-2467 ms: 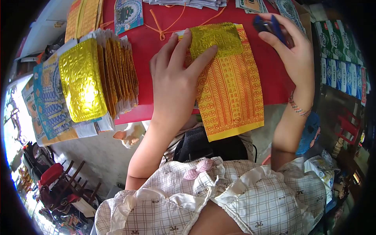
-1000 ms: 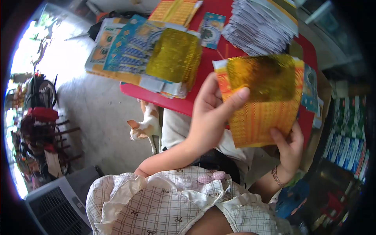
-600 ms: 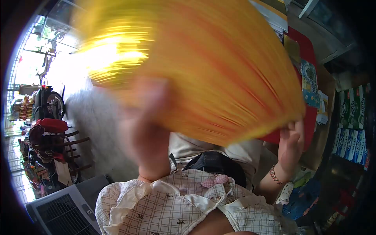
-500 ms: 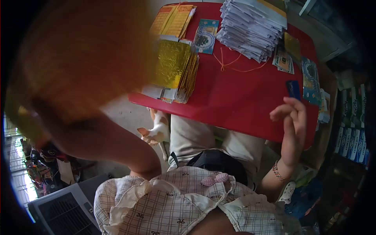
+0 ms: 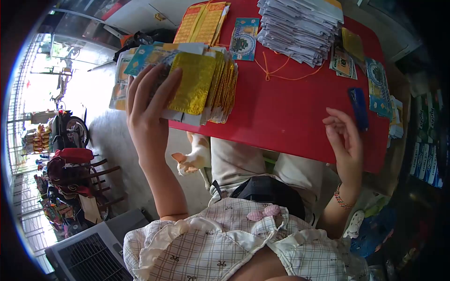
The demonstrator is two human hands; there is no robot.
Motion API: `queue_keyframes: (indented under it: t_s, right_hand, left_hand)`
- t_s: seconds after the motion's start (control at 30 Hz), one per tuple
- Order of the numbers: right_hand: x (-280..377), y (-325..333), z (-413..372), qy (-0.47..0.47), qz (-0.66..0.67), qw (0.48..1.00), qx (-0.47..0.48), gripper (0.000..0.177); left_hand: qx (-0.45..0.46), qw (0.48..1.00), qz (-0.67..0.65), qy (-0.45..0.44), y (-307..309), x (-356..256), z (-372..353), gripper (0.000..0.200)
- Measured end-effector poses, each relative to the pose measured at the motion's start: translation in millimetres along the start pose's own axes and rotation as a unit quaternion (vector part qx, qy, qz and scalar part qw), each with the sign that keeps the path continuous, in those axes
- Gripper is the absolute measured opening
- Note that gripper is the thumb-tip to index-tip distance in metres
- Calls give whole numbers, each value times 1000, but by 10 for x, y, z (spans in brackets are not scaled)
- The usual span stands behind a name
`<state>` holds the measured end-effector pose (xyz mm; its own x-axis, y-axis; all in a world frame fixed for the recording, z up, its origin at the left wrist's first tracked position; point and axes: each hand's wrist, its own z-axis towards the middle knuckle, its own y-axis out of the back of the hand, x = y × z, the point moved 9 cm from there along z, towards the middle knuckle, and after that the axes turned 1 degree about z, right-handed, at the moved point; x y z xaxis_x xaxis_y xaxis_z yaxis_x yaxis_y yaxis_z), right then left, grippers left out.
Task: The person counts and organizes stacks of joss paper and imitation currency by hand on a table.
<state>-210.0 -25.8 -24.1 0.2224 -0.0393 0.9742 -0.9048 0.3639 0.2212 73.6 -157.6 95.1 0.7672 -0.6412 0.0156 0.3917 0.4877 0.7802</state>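
Observation:
My left hand reaches over the left edge of the table, its fingers stretched out and apart. It touches the left side of a thick fanned stack of gold foil papers. Under and beside its fingers are a blue printed note and other printed notes that stick out past the table edge. My right hand hovers over the table's right front part with fingers loosely bent and nothing in it. A dark blue object, possibly a stapler, lies just beyond it.
On the red table are a tall pile of folded white papers, orange-yellow printed papers, a blue note, an orange string and more notes at right. A dog stands below the table edge.
My left hand has come down from a blurred position close to the camera onto the gold paper stack. My right hand has shifted only slightly. The view has tilted a little.

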Motion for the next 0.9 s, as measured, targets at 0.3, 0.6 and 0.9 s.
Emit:
queue_keyframes:
  t_s: [0.3, 0.6, 0.9]
  right_hand:
    - [62, -106, 78, 26, -27, 999, 6, 26]
    - [-27, -171, 102, 10, -38, 999, 33, 23]
    - [-17, -190, 116, -7, -30, 999, 45, 22]
  left_hand:
    - [73, 997, 24, -8, -100, 28, 15, 45]
    - [204, 970, -133, -7, -17, 139, 77, 56]
    - [140, 941, -283, -124, 540, 212, -37, 67]
